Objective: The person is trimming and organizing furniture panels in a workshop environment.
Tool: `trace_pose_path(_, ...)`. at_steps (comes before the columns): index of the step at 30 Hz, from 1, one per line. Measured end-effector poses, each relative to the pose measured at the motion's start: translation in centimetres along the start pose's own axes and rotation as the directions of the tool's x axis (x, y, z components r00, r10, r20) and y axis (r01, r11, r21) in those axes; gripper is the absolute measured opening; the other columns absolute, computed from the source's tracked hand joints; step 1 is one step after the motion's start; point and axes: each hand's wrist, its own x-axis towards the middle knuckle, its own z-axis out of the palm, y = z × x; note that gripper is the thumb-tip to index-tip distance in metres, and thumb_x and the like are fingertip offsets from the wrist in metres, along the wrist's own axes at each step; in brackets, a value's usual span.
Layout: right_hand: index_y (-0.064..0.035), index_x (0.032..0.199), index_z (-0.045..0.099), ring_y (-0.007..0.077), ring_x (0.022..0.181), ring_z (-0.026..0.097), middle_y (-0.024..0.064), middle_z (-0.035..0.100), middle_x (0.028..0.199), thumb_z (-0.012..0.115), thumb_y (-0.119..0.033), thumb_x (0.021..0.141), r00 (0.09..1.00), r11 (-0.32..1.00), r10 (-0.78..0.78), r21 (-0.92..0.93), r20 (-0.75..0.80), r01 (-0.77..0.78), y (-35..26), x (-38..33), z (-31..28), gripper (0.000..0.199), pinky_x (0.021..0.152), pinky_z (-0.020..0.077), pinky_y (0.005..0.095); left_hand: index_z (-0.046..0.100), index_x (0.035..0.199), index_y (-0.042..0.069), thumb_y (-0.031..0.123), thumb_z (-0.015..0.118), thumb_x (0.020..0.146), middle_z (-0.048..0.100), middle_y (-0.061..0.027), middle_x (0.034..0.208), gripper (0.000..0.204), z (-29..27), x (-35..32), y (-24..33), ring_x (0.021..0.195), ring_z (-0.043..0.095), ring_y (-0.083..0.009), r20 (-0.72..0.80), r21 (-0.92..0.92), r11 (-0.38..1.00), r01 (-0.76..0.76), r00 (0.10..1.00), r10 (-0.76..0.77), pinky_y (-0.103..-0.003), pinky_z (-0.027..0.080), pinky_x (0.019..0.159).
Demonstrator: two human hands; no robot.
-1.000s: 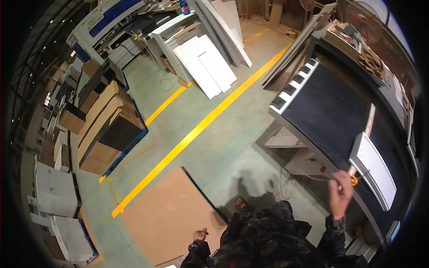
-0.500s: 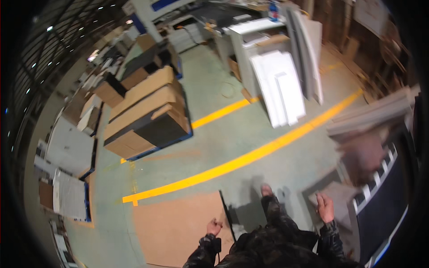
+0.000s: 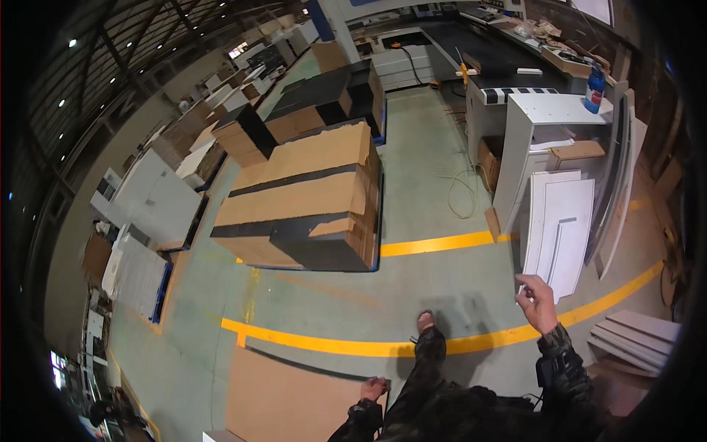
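Note:
My left hand (image 3: 374, 388) hangs low with its fingers curled in. It appears in front of the far right corner of a large brown board (image 3: 294, 390); I cannot tell whether it touches it. Nothing shows in that hand. My right hand (image 3: 537, 303) is raised ahead on the right, thumb and fingers bent but apart, and holds nothing. Behind it in the picture, white panels (image 3: 558, 228) lean against a grey-white cabinet (image 3: 549, 110). One shoe (image 3: 425, 321) is stretched forward by the yellow floor line (image 3: 324, 343).
Large cardboard-wrapped stacks (image 3: 302, 188) stand on a blue pallet ahead left. A blue bottle (image 3: 595, 90) tops the cabinet, and a dark worktable (image 3: 493, 55) lies beyond. A hose (image 3: 462, 199) coils on the floor. Pale boards (image 3: 637, 339) are stacked at my right; wrapped pallets (image 3: 136, 272) stand left.
My view has turned right and moved forward. The cabinet and leaning panels are nearer, and my right hand now appears higher and in front of the panels. The dark-faced panel on the right has left view.

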Motion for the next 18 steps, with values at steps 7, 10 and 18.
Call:
trace_pose_path(7,-0.0002,0.103,0.069,0.0147,0.073,0.061,0.0068,0.065,0.081,0.074,-0.005,0.082,0.829,0.822,0.52,0.144,0.206,-0.552,2.1,16.0,4.2,0.022,0.065,0.0492,0.0248,0.077,0.08,0.004,0.038,0.066,0.09,0.066,-0.0036,0.064,0.037,7.2,16.3,21.7,0.066,0.064,-0.0127,0.185,0.388,0.911,-0.139,0.98,0.071,-0.029,0.05,0.062)
trace_pose_path(10,-0.0003,0.099,0.07,0.0126,0.075,0.062,0.0072,0.066,0.091,0.07,-0.002,0.083,0.965,0.965,0.261,-0.008,-0.023,-0.261,4.6,21.5,4.3,0.016,0.065,0.0494,0.0248,0.076,0.075,0.003,0.035,0.063,0.093,0.073,-0.0096,0.076,0.038,12.0,22.0,31.4,0.07,0.068,-0.0161,0.337,0.358,0.882,-0.307,0.923,0.185,-0.032,0.051,0.079)
trace_pose_path(18,-0.0015,0.086,0.072,0.018,0.089,0.063,0.0105,0.065,0.103,0.043,0.016,0.069,0.894,0.931,0.366,0.096,-0.259,-0.353,16.5,36.7,6.0,0.037,0.077,0.0483,0.0261,0.067,0.098,0.002,0.035,0.06,0.098,0.069,-0.0038,0.075,0.034,30.2,34.5,52.6,0.068,0.066,-0.0127,0.528,0.205,0.924,-0.324,0.831,0.175,-0.028,0.053,0.065)
